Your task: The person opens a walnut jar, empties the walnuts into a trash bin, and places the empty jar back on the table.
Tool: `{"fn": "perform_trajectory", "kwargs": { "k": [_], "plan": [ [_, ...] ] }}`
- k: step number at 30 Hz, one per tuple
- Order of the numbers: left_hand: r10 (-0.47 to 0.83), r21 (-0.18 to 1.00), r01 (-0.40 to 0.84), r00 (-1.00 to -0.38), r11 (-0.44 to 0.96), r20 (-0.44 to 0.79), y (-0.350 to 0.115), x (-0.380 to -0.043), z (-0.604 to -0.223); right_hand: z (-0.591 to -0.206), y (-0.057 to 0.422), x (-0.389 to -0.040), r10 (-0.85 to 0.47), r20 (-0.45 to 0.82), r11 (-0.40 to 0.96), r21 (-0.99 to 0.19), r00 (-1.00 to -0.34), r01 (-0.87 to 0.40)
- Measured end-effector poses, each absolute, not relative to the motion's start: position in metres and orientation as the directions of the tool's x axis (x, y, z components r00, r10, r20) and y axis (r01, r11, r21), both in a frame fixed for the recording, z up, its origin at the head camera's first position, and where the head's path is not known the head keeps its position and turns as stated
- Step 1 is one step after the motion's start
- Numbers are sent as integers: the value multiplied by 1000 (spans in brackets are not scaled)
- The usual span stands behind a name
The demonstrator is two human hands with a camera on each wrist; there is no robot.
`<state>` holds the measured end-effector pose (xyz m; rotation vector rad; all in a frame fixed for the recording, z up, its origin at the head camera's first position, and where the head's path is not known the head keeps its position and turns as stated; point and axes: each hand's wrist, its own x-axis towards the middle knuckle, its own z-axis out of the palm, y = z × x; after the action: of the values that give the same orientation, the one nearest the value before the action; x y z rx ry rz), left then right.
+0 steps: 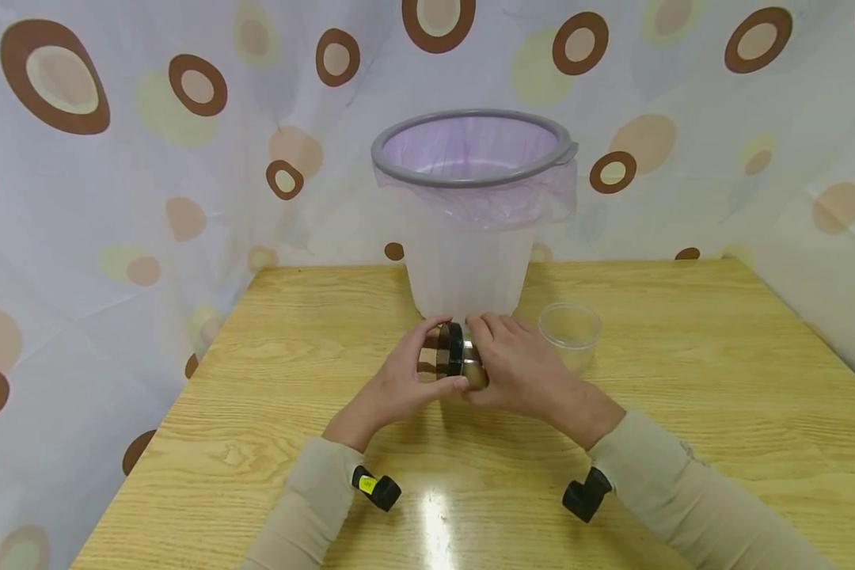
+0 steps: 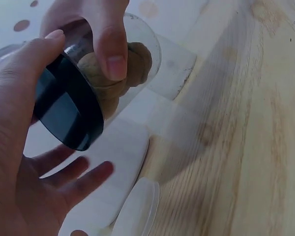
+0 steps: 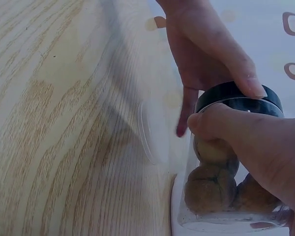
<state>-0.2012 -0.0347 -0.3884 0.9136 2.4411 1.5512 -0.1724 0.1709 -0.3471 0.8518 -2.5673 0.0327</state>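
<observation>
Head view, hands (image 1: pixel 520 366) gripping lidded jar (image 1: pixel 457 350), tabletop side edges (image 1: pixel 798 321) well away

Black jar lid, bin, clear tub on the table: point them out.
Black jar lid (image 3: pixel 223 93): right wrist view, on its side band.
Bin (image 1: pixel 468 269): head view, on its front wall below the bag.
Clear tub (image 1: pixel 574 346): head view, on the near edge of its rim.
</observation>
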Motion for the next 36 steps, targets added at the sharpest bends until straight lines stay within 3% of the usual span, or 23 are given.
{"fn": "perform_trajectory", "kwargs": {
  "k": [12,21,36],
  "plan": [
    [515,851,444,-817,278,258,-30,-200,-385,-352,171,-172,-561,416,813,116,-716,-570],
    [447,883,381,-863,273,234,-32,-202,-387,-354,168,-172,-576,459,800,147,-677,-581],
    [394,906,310,-901,289,183,-24,-199,-387,-350,166,-168,-550,390,829,152,-738,-538]
  ]
}}
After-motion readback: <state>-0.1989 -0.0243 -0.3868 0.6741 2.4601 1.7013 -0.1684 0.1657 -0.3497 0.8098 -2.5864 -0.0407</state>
